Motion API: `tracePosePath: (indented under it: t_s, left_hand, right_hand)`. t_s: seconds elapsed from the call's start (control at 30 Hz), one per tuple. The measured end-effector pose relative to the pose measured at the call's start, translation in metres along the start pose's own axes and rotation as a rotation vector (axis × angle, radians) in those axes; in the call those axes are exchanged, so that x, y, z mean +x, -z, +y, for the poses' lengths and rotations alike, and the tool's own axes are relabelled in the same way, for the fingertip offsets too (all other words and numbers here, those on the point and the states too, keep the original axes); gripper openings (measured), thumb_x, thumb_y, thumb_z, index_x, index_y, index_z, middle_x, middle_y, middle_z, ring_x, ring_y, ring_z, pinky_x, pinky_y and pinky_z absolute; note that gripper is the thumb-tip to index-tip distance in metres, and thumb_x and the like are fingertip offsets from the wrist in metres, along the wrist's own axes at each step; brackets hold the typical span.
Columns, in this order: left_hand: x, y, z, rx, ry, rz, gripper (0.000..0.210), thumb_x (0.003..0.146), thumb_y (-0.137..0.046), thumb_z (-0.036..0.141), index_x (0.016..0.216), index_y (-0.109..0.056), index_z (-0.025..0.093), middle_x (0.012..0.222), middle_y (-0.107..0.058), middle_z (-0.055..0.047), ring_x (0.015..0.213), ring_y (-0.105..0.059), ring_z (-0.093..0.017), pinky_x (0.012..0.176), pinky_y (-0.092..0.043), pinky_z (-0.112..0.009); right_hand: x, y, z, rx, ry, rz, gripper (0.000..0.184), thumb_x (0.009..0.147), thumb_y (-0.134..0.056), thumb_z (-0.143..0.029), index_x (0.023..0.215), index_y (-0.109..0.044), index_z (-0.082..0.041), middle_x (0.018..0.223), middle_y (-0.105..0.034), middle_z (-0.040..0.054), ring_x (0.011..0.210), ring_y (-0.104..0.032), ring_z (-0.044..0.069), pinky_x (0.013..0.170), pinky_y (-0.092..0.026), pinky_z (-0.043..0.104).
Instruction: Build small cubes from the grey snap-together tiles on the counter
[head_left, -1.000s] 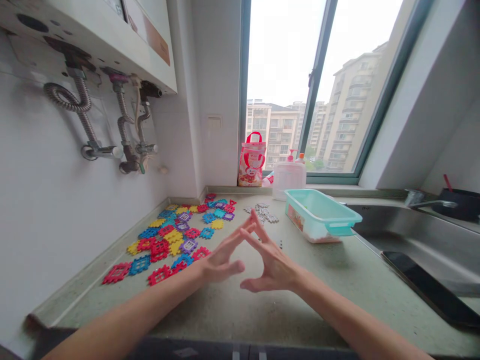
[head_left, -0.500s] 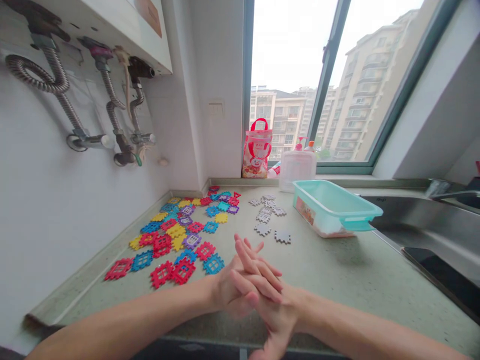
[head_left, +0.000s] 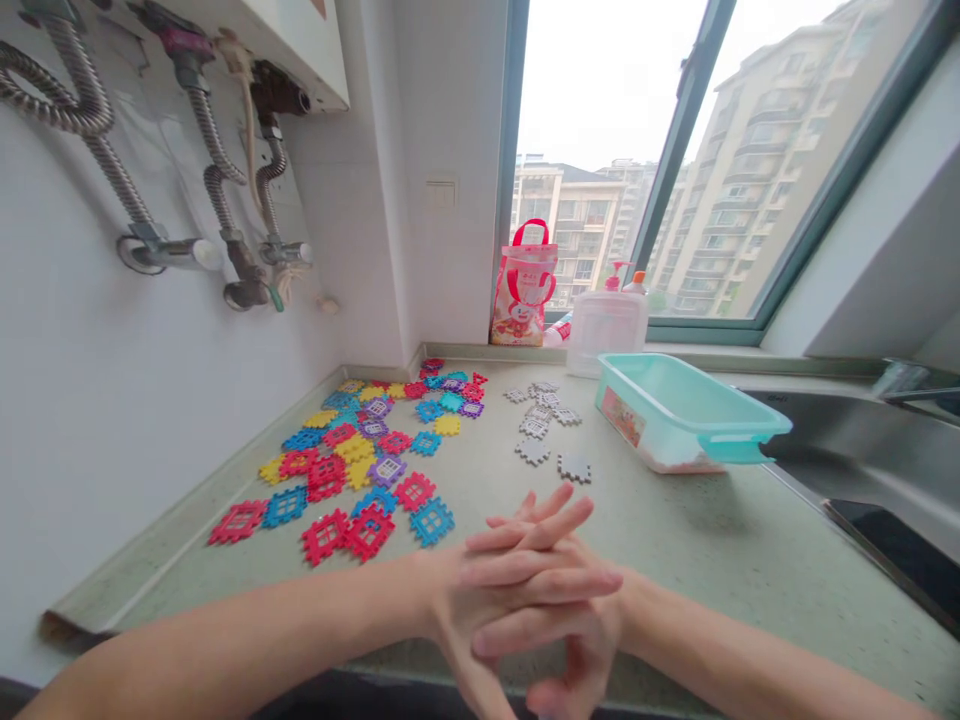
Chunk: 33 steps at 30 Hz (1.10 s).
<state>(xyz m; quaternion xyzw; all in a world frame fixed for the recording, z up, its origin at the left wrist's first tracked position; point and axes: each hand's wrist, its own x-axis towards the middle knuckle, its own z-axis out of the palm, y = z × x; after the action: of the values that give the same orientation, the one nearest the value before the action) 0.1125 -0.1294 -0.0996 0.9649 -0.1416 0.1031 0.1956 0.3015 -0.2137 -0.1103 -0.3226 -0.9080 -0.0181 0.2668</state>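
Observation:
Over the front edge of the counter, my left hand [head_left: 469,590] and my right hand [head_left: 589,640] press against each other with their fingers interlaced. The fingers are stretched and spread, and neither hand shows anything in it. Left of them lies a spread of red, blue, yellow and purple plastic interlocking tiles [head_left: 371,530], many with window-like openings and some overlapping. Just beyond the fingertips are several grey interlocking tiles [head_left: 574,467], in a loose group reaching back toward the window.
A turquoise plastic bin [head_left: 660,415] stands right of the grey tiles, beside the steel sink [head_left: 817,420]. A dark phone-like slab [head_left: 892,550] lies at the sink's edge. At the back stand a red-handled bag [head_left: 523,300] and a translucent jug [head_left: 607,330]. Pipes [head_left: 217,200] hang at left.
My interlaced hands have turned and shifted slightly to the right, the fingers now lying more sideways. The view has tilted a little. Tiles and bin stay in place.

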Motion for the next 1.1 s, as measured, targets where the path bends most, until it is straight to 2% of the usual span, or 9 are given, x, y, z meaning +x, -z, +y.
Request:
tracePosePath:
  t_s: [0.13, 0.3, 0.4, 0.47, 0.6, 0.7, 0.8, 0.9, 1.1]
  left_hand:
    - [0.006, -0.005, -0.009, -0.03, -0.006, 0.047, 0.15, 0.061, -0.078, 0.092, 0.174, -0.005, 0.026, 0.181, -0.005, -0.013, 0.164, 0.01, -0.046, 0.134, -0.01, -0.061]
    - [0.01, 0.005, -0.016, -0.021, 0.253, 0.176, 0.145, 0.07, -0.075, 0.086, 0.172, 0.011, 0.029, 0.181, -0.002, -0.014, 0.165, 0.0, -0.045, 0.132, -0.023, -0.061]
    - [0.005, 0.016, -0.022, 0.015, 0.378, 0.173, 0.138, 0.076, -0.066, 0.09, 0.172, 0.011, 0.029, 0.181, 0.009, -0.015, 0.164, 0.008, -0.048, 0.13, -0.01, -0.07]
    - [0.0, 0.024, -0.03, 0.036, 0.528, 0.172, 0.128, 0.083, -0.056, 0.091, 0.172, 0.012, 0.028, 0.179, 0.015, -0.016, 0.164, 0.012, -0.046, 0.128, -0.001, -0.074]
    - [-0.009, 0.038, -0.052, 0.147, 0.846, 0.089, 0.105, 0.094, -0.037, 0.089, 0.174, -0.008, 0.028, 0.18, 0.003, -0.014, 0.167, 0.005, -0.04, 0.129, 0.003, -0.073]
    - [-0.013, 0.04, -0.06, 0.277, 0.987, 0.06, 0.103, 0.092, -0.032, 0.091, 0.171, -0.026, 0.026, 0.179, -0.013, -0.016, 0.166, -0.006, -0.043, 0.129, -0.002, -0.073]
    - [-0.016, 0.042, -0.061, 0.432, 1.081, 0.081, 0.102, 0.088, -0.034, 0.095, 0.166, -0.041, 0.029, 0.174, -0.033, -0.018, 0.162, -0.024, -0.047, 0.127, -0.008, -0.076]
    - [-0.021, 0.056, -0.066, 0.604, 1.137, 0.092, 0.09, 0.092, -0.036, 0.09, 0.148, -0.063, 0.026, 0.152, -0.062, -0.019, 0.144, -0.052, -0.043, 0.128, -0.012, -0.072]
    - [-0.025, 0.123, -0.122, 0.729, 1.108, 0.081, 0.046, 0.102, -0.046, 0.038, 0.138, -0.069, 0.02, 0.141, -0.069, -0.015, 0.131, -0.063, -0.032, 0.112, -0.047, -0.044]
  right_hand:
    - [0.0, 0.001, -0.001, 0.047, 0.003, -0.024, 0.111, 0.065, -0.092, -0.064, 0.163, -0.048, -0.035, 0.181, -0.016, 0.0096, 0.163, -0.013, 0.049, 0.122, -0.036, 0.068]
    - [0.003, 0.004, 0.005, 0.093, -0.083, 0.032, 0.141, 0.066, -0.093, -0.065, 0.175, -0.008, -0.033, 0.181, 0.004, 0.0169, 0.164, -0.01, 0.051, 0.121, -0.035, 0.07]
    - [0.004, 0.011, 0.011, 0.061, -0.198, 0.107, 0.141, 0.071, -0.09, -0.061, 0.174, 0.002, -0.033, 0.18, 0.016, 0.0162, 0.163, -0.004, 0.052, 0.122, -0.031, 0.073]
    - [0.005, 0.018, 0.013, -0.007, -0.267, 0.164, 0.127, 0.076, -0.087, -0.055, 0.174, -0.009, -0.033, 0.18, 0.018, 0.0147, 0.163, -0.004, 0.052, 0.123, -0.027, 0.074]
    - [0.004, 0.029, 0.011, -0.141, -0.177, 0.222, 0.061, 0.075, -0.083, -0.046, 0.132, -0.07, -0.03, 0.174, -0.023, 0.0136, 0.154, -0.033, 0.05, 0.12, -0.03, 0.07]
    - [0.006, 0.028, 0.006, -0.172, -0.105, 0.246, 0.014, 0.083, -0.075, -0.037, 0.079, -0.071, -0.024, 0.142, -0.059, 0.0122, 0.125, -0.058, 0.036, 0.103, -0.044, 0.055]
    - [0.009, 0.023, 0.008, -0.183, -0.068, 0.218, 0.029, 0.097, -0.058, -0.022, 0.069, -0.061, -0.022, 0.111, -0.071, 0.0089, 0.099, -0.062, 0.024, 0.087, -0.042, 0.043]
    - [0.012, 0.016, 0.012, -0.162, -0.019, 0.19, 0.033, 0.103, -0.045, -0.014, 0.075, -0.06, -0.021, 0.079, -0.066, 0.0044, 0.075, -0.054, 0.018, 0.076, -0.039, 0.037]
    - [0.014, 0.012, 0.016, -0.142, -0.005, 0.11, 0.039, 0.105, -0.041, -0.016, 0.068, -0.05, -0.022, 0.064, -0.055, -0.0002, 0.059, -0.043, 0.015, 0.07, -0.033, 0.035]
